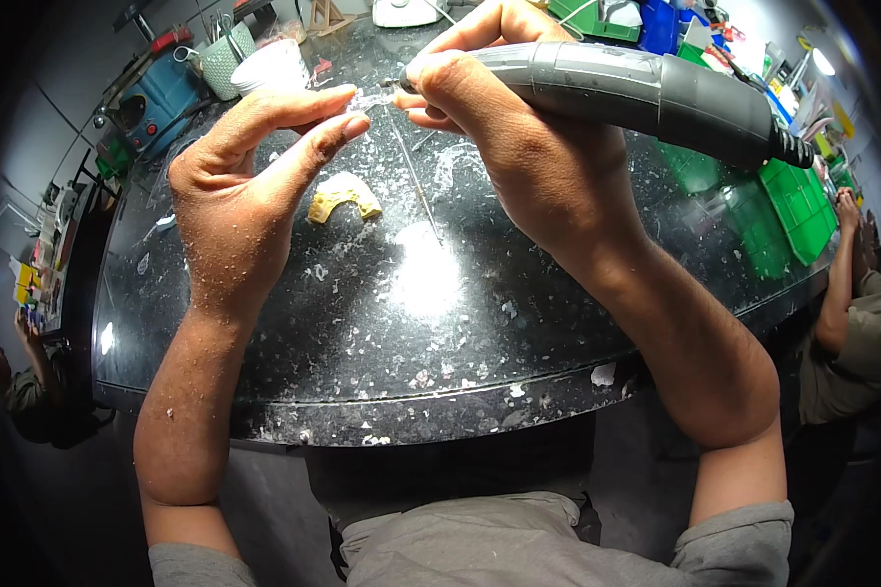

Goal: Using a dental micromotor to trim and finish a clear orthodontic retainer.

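My left hand (240, 186) pinches a small clear, jagged-edged piece (370, 102) between thumb and fingertips; its exact kind is too small to make out. Wrapped in my right hand (533, 147) is a thick dark-grey rotary handpiece (646, 90), its narrow tip pointing left, close beside the clear piece. Whether tip and piece touch, I cannot tell. Below my left fingers a yellowish, horseshoe-shaped dental cast (345, 199) lies on the black table (343, 338). A thin metal instrument (414, 181) rests just right of it. White specks dust my left hand and forearm.
At the far left stand a blue machine (162, 106), a pale-green holder (227, 63) with tools, and a white cup (268, 67). A green tray (799, 207) sits at the right edge. White flakes litter the tabletop. A person's arm (837, 284) shows far right; another person sits far left.
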`<act>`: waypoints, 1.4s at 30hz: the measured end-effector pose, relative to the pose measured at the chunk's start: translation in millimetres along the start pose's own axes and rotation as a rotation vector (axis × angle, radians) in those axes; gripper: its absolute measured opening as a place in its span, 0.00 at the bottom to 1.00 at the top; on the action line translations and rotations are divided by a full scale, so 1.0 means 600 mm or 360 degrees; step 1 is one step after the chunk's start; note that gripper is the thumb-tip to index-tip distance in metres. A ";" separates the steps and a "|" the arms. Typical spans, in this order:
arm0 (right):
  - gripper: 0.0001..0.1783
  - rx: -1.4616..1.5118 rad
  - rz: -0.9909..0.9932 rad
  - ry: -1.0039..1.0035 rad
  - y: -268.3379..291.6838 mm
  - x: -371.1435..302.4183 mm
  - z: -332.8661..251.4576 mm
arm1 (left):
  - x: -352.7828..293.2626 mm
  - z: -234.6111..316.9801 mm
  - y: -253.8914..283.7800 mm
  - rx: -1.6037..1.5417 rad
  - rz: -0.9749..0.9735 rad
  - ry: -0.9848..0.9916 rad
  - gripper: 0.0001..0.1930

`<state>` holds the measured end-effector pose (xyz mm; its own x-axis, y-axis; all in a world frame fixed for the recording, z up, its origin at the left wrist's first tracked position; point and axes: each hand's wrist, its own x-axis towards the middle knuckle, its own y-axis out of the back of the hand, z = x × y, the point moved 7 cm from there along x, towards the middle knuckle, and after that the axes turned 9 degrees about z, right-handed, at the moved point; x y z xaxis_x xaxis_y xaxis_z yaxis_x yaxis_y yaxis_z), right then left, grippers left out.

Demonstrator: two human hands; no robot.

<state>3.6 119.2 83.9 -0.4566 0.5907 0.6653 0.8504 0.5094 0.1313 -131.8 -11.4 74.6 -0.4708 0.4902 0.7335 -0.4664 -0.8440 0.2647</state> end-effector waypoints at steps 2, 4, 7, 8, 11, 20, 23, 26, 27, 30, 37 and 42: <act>0.07 0.0019 -0.0006 -0.0004 -0.001 0.000 0.000 | 0.000 0.000 0.001 0.0015 0.0000 -0.0041 0.10; 0.07 0.0035 -0.0009 -0.0011 -0.002 0.001 0.002 | 0.000 0.002 0.001 0.0028 -0.0001 -0.0082 0.10; 0.07 0.0062 -0.0018 -0.0018 -0.001 0.001 0.002 | -0.001 0.004 0.000 0.0051 0.0003 -0.0097 0.10; 0.07 0.0070 -0.0020 -0.0020 -0.001 0.000 0.004 | -0.001 0.005 -0.001 0.0054 0.0000 -0.0110 0.10; 0.07 0.0113 -0.0036 -0.0040 -0.002 0.001 0.006 | -0.002 0.005 -0.001 0.0069 0.0000 -0.0131 0.10; 0.07 0.0334 -0.0142 -0.0086 -0.015 0.005 0.015 | -0.002 0.004 -0.002 0.0072 0.0007 -0.0096 0.10; 0.12 0.0725 0.0079 -0.0085 -0.025 0.021 0.031 | -0.004 -0.001 -0.006 0.0043 0.0029 -0.0031 0.10; 0.08 0.0540 0.0092 0.0310 -0.010 0.018 0.028 | -0.005 0.000 -0.010 -0.0015 0.0012 -0.0036 0.10; 0.11 0.0473 0.0042 0.0420 -0.010 0.015 0.021 | -0.006 0.000 -0.011 -0.0058 -0.0001 -0.0043 0.11; 0.15 0.0869 -0.0178 0.0258 -0.028 0.013 0.037 | -0.005 0.006 -0.013 -0.0131 0.0003 -0.0099 0.11; 0.10 0.0820 -0.0067 -0.0004 -0.024 0.019 0.052 | -0.003 -0.005 -0.006 -0.0237 -0.0049 0.0113 0.10; 0.09 0.0620 0.0096 -0.0129 -0.002 0.021 0.048 | 0.001 -0.014 0.003 -0.0183 0.0004 0.0076 0.09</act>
<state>-11.0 144.2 70.9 -0.4411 0.6664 0.6011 0.7207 0.6622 -0.2052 -139.3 -10.6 70.4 -0.5059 0.5000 0.7029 -0.5467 -0.8161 0.1871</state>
